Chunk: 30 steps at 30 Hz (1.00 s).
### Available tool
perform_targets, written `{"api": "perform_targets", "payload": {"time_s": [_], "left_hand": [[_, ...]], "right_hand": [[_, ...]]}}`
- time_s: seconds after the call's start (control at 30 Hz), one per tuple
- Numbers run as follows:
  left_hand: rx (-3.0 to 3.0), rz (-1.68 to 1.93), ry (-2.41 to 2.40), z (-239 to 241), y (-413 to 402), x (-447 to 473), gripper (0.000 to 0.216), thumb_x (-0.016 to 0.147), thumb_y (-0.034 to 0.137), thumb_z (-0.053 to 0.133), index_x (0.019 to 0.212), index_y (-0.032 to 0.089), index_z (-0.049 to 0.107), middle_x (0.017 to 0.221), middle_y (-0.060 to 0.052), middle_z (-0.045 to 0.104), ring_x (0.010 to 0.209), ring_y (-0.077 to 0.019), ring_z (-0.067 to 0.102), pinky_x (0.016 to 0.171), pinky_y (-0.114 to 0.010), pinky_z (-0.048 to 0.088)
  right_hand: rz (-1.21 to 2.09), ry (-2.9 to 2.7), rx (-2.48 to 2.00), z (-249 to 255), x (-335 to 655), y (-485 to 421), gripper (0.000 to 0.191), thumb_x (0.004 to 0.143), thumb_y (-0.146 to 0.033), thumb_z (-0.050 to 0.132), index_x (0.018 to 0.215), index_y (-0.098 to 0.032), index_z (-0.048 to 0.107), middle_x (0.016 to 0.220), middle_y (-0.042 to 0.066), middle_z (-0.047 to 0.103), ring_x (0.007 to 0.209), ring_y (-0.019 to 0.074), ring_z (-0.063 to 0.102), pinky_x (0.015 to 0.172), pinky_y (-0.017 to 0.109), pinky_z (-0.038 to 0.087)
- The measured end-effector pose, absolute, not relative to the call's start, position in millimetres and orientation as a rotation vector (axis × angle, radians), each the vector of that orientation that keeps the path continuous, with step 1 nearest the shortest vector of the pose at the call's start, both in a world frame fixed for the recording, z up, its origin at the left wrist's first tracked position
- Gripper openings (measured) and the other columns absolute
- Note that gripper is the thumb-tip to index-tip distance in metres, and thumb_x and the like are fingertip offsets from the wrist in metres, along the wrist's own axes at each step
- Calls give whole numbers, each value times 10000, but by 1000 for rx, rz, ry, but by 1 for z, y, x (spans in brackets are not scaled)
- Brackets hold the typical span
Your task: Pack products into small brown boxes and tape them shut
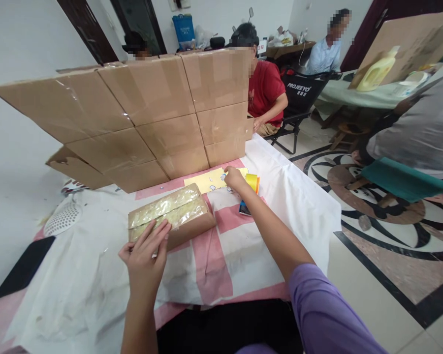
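Nearest, the left hand (145,250) lies open, fingers spread flat on the near end of a flat brown cardboard parcel sealed with clear tape (172,216), which sits on the pink-and-white tablecloth (221,255). Farther off, the right hand (234,178) curls over a pale yellow paper sheet (205,182); whether it pinches the sheet cannot be told. Behind stands a taped brown cardboard screen (151,113).

Small box (172,216) under left hand (145,255): matt brown cardboard, top covered w/ glossy, crinkled clear tape. Sheet (206,181) at right hand (234,178): matt yellow paper. Screen (151,118) behind: brown cardboard, shiny tape strips on seams. Counter cloth (299,211): matt white & pink fabric, creased. Sleeve (325,319): soft purple cloth. Floor (391,275): polished, glossy tiles.
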<state>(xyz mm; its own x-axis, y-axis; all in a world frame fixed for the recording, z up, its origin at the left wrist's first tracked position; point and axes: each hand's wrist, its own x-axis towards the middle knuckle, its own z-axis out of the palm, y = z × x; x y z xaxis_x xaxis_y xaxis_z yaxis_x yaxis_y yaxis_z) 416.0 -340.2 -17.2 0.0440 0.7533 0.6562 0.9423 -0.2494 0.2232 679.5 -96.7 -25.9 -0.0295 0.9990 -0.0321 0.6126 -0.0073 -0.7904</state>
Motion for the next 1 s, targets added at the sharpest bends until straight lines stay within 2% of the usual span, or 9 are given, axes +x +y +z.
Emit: {"api": "perform_targets", "payload": {"time_s": [0.13, 0.27, 0.33, 0.4, 0.53, 0.63, 0.73, 0.8, 1.0], "left_hand": [[-2084, -987, -1724, -16, -342, 412, 314, 983, 220, 533, 1236, 344, 672, 1241, -27, 737, 1249, -272, 638, 984, -445, 272], [-2126, -962, -1700, 6, -327, 411, 201, 942, 268, 593, 1072, 328, 734, 1150, -13, 774, 1149, -279, 695, 1056, -476, 253], [-2139, -1046, -1705, 28, -307, 418, 157, 929, 329, 604, 961, 299, 756, 1033, -14, 801, 1023, -269, 738, 1064, -480, 296], [-2218, -1157, -1760, 54, -281, 430, 213, 927, 402, 594, 929, 275, 765, 988, -22, 804, 946, -247, 746, 1017, -440, 400], [-2486, -1322, -1975, 90, -226, 465, 347, 853, 484, 668, 1072, 226, 746, 1063, -56, 786, 986, -244, 724, 867, -342, 528], [-2679, -1404, -2031, 94, -197, 486, 336, 787, 466, 734, 979, 191, 746, 944, -66, 788, 898, -242, 726, 785, -322, 534], [-2833, -1424, -1977, 84, -179, 498, 228, 792, 401, 708, 844, 180, 732, 825, -57, 769, 790, -211, 712, 718, -303, 515], [-2856, -1448, -1970, 77, -170, 503, 204, 786, 376, 691, 824, 178, 719, 794, -57, 756, 743, -198, 699, 681, -296, 507], [-2972, -1402, -1901, 64, -153, 520, 276, 779, 453, 668, 758, 179, 679, 720, -51, 726, 651, -180, 673, 640, -292, 497]], "right_hand": [[932, -1718, -1397, -11, 679, -103, 172, 873, -105, 525, 987, -150, 645, 852, 13, 669, 635, 102, 612, 625, 201, 476], [1035, -1665, -1125, 8, 674, -118, 42, 908, -213, 556, 895, -175, 566, 713, -47, 591, 534, 62, 549, 532, 166, 428], [1167, -1581, -933, 16, 671, -126, 114, 881, -262, 605, 855, -188, 523, 667, -61, 580, 491, 58, 525, 501, 167, 417], [1293, -1509, -770, 23, 668, -136, 209, 839, -331, 666, 842, -196, 508, 665, -55, 609, 471, 60, 519, 480, 175, 412], [1346, -1489, -672, 34, 667, -152, 318, 782, -451, 726, 825, -190, 550, 641, -52, 605, 490, 72, 537, 454, 171, 373], [1309, -1436, -665, 36, 670, -159, 342, 766, -485, 742, 791, -190, 570, 582, -71, 540, 466, 66, 493, 446, 173, 342], [1262, -1353, -696, 33, 676, -156, 346, 742, -489, 755, 777, -192, 583, 582, -74, 523, 450, 62, 458, 440, 183, 335], [1221, -1306, -738, 30, 681, -152, 335, 727, -480, 754, 765, -188, 594, 597, -64, 542, 455, 64, 458, 440, 187, 342], [1157, -1224, -814, 26, 695, -142, 262, 702, -413, 726, 736, -176, 617, 620, -49, 588, 476, 65, 476, 456, 190, 366]]}}
